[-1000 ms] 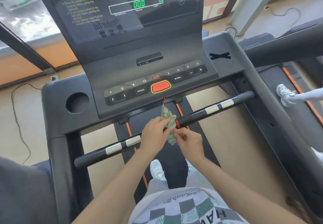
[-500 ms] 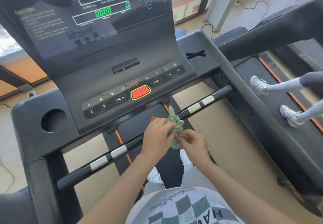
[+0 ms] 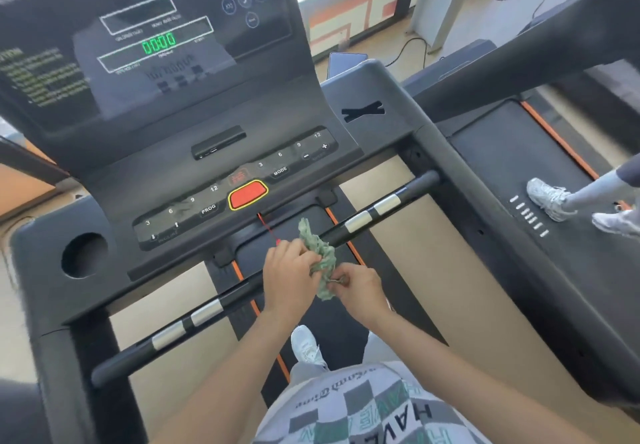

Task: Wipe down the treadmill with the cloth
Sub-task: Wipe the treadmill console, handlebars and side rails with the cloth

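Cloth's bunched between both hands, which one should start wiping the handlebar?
Probably the left hand: it grips most of the cloth right over the handlebar. The right hand only pinches a corner.

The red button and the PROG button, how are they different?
The red button is bright red with a yellow outline and no visible lettering; the PROG button is black with white letters. The red button is clearly bigger than the PROG button. The red button sits mid-panel, the PROG button just to its left. Both sit on the treadmill's lower control strip.
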The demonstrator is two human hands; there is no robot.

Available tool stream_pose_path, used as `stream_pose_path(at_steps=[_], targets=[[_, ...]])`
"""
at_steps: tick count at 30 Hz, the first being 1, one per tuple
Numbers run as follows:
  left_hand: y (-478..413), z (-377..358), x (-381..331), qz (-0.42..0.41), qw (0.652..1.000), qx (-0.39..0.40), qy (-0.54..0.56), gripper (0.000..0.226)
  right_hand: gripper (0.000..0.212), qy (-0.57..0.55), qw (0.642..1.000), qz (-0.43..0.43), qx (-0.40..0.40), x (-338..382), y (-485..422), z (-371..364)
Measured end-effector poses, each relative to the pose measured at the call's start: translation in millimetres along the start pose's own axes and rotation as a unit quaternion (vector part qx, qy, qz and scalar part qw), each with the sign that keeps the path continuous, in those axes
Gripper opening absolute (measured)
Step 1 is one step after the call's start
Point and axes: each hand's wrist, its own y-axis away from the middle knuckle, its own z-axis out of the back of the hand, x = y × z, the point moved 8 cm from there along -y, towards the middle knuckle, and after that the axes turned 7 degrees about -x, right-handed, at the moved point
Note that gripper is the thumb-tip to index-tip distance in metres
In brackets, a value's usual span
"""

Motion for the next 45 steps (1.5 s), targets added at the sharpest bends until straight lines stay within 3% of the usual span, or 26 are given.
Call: stream_pose_path(at_steps=[5, 12, 18, 21, 24, 28, 32, 35, 39, 42, 45], targets=[[-20, -11, -21, 0.019, 0.999, -0.017, 0.035, 0.023, 0.006, -0.009, 0.998, 0.001, -0.054, -9, -28, 48], [-76, -54, -69, 0.047, 0.994, 0.054, 0.077, 0.027, 0.008, -0.019, 0.992, 0.004, -0.126, -23, -79, 130], [-87, -69, -116, 0.035, 0.996, 0.047, 0.069, 0.014, 0.005, -0.054, 0.987, -0.012, -0.149, -55, -81, 168], [-82, -77, -131, 0.047, 0.995, 0.068, 0.051, 0.038, 0.010, -0.095, 0.985, -0.006, -0.143, -60, -80, 191], [-88, -63, -125, 0.107, 0.991, 0.017, 0.074, 0.048, 0.015, -0.168, 0.973, 0.005, -0.161, -56, -87, 220], [-115, -40, -113, 0.148, 0.969, -0.031, 0.193, 0.032, 0.012, -0.259, 0.953, 0.026, -0.153, -36, -112, 253], [-153, -34, -114, 0.188, 0.919, 0.033, 0.346, 0.024, 0.017, -0.288, 0.945, 0.054, -0.147, -7, -144, 273], [-187, -30, -112, 0.213, 0.894, 0.060, 0.390, 0.025, 0.018, -0.259, 0.948, 0.061, -0.175, 8, -173, 284], [-244, -24, -93, 0.212, 0.915, 0.012, 0.343, 0.020, 0.016, -0.205, 0.953, 0.072, -0.211, 41, -215, 299], [-275, -20, -75, 0.188, 0.964, -0.055, 0.183, 0.030, 0.011, -0.150, 0.964, 0.067, -0.208, 60, -247, 296], [-275, -35, -83, 0.082, 0.994, -0.049, 0.058, 0.048, 0.041, -0.012, 0.971, 0.085, -0.221, 62, -256, 280]])
